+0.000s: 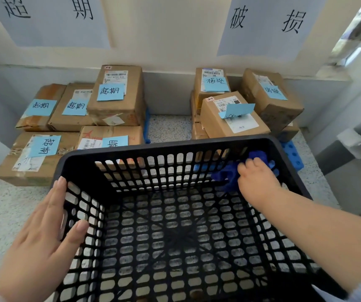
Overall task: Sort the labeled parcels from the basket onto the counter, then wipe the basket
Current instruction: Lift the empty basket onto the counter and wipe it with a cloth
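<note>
Black mesh basket (164, 147) stands on the speckled bench (168, 127), empty of parcels.

Left hand (44, 234): fingers (55, 199) straight and pressed together, laid flat on the outside of the basket's left wall. The thumb is hooked over the rim to the inside.

Right hand (258, 182): inside the basket at its far right corner, fingers (256, 162) curled round a bunched blue cloth (227, 177). The cloth is pressed against the basket wall just beyond and left of those fingers.

Left group of parcels (116, 94), with blue notes, lies on the bench beyond the left fingers. Right group of parcels (229, 118) lies beyond the right fingers, just past the far rim. A paper sign (51, 18) hangs on the wall above the left group, and a second sign (266, 22) above the right.
</note>
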`<state>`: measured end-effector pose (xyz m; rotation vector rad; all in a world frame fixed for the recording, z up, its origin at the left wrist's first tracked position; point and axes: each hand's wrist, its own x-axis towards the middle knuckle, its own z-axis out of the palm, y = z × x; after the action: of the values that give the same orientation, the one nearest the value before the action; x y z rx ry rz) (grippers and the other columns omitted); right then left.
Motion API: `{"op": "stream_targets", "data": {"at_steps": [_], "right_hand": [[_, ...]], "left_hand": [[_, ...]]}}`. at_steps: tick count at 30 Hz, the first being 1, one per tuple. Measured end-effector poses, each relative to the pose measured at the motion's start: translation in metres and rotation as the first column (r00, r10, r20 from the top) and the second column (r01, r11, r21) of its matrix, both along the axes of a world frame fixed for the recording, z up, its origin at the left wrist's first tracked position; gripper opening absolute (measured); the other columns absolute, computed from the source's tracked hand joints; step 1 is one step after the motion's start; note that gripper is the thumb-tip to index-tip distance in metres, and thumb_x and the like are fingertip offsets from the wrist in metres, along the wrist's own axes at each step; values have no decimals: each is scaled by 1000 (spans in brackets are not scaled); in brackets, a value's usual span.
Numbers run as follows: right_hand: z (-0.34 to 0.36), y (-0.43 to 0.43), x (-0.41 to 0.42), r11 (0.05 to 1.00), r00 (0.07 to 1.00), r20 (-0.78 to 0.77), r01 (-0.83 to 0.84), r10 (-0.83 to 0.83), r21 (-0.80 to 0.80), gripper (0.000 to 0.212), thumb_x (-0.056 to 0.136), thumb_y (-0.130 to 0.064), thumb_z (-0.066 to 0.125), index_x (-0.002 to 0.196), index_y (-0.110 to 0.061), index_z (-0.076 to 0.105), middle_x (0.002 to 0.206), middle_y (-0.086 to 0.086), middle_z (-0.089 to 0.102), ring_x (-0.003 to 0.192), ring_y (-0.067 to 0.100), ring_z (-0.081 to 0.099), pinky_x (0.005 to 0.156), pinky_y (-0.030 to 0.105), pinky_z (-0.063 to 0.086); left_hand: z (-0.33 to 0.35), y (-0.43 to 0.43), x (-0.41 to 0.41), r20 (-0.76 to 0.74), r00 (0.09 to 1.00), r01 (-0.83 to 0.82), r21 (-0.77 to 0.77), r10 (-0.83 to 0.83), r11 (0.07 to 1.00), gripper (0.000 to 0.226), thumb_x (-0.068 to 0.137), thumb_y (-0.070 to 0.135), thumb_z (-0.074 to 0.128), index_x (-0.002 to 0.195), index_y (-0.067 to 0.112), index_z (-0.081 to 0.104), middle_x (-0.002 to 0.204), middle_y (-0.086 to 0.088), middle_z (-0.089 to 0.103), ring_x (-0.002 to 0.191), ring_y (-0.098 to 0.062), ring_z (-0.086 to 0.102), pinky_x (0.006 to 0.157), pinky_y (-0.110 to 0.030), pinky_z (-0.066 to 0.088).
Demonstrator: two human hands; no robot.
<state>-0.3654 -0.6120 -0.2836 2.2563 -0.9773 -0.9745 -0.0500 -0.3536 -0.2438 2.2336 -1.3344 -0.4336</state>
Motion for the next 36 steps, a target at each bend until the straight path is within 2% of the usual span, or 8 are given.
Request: {"op": "stream_targets", "data": {"at_steps": [4, 8, 13, 17, 22, 27, 31, 36], "right_hand": [[-24, -2, -10, 999, 1000, 6, 28, -28, 41, 48, 104, -22, 29, 147, -5, 39, 157, 17, 21, 142, 37, 22, 119, 49, 11], [-41, -7, -12, 995, 1000, -11, 11, -10, 97, 47, 104, -24, 30, 147, -7, 41, 155, 15, 27, 138, 35, 27, 117, 46, 16], [-70, -14, -8, 979, 995, 65, 59, -73, 194, 44, 102, -23, 39, 143, -10, 47, 153, 13, 32, 140, 34, 30, 118, 43, 16], [-91, -19, -7, 934, 970, 154, 127, -187, 334, 41, 98, -20, 49, 139, -16, 51, 146, 10, 39, 134, 33, 37, 112, 39, 25], [-106, -13, 2, 851, 793, 378, 311, -478, 423, 38, 91, -13, 53, 128, -19, 55, 134, 8, 46, 119, 31, 48, 96, 33, 42], [-113, 4, 21, 772, 613, 475, 442, -632, 456, 33, 89, -4, 45, 119, -13, 57, 130, 10, 46, 111, 31, 49, 85, 33, 44], [-110, 36, 60, 794, 608, 534, 307, -588, 525, 30, 89, -10, 50, 117, -16, 60, 126, 9, 50, 111, 32, 50, 89, 34, 44], [-99, 105, 140, 712, 820, 468, -112, -328, 694, 34, 91, -12, 57, 125, -14, 62, 128, 9, 50, 117, 33, 49, 98, 41, 43]], "left_hand": [[-11, 1, 4, -25, 1000, -3, -28, 3, 1000, 79, 81, 84, 26, 151, 58, 3, 162, 6, 28, 147, -24, 30, 115, -60, 27], [-24, 3, 13, 20, 999, 38, -42, -37, 998, 79, 86, 76, 32, 155, 47, 11, 161, 18, 24, 149, -11, 25, 116, -55, 30], [-35, 4, 26, 45, 998, 39, -6, -39, 999, 84, 84, 71, 38, 158, 39, 14, 162, 17, 24, 149, -13, 25, 114, -58, 32], [-25, -1, 9, -12, 1000, 28, -97, -29, 995, 81, 85, 69, 39, 157, 38, 19, 160, 11, 32, 145, -17, 34, 115, -54, 31], [-11, 3, 4, 12, 999, 37, -39, -36, 999, 86, 83, 85, 27, 157, 44, 12, 161, 5, 31, 145, -28, 35, 111, -66, 32], [0, 2, -2, 11, 1000, 25, -11, -25, 1000, 82, 82, 87, 22, 154, 52, 5, 162, 15, 24, 147, -18, 28, 115, -58, 26], [5, 2, -3, 8, 999, 32, 10, -32, 999, 76, 79, 89, 17, 147, 64, -6, 157, 32, 9, 144, 2, 15, 116, -42, 17], [1, 3, -2, 25, 998, 50, 39, -51, 998, 71, 78, 90, 8, 141, 68, -16, 148, 47, -8, 138, 25, -8, 116, -18, 0]]}}
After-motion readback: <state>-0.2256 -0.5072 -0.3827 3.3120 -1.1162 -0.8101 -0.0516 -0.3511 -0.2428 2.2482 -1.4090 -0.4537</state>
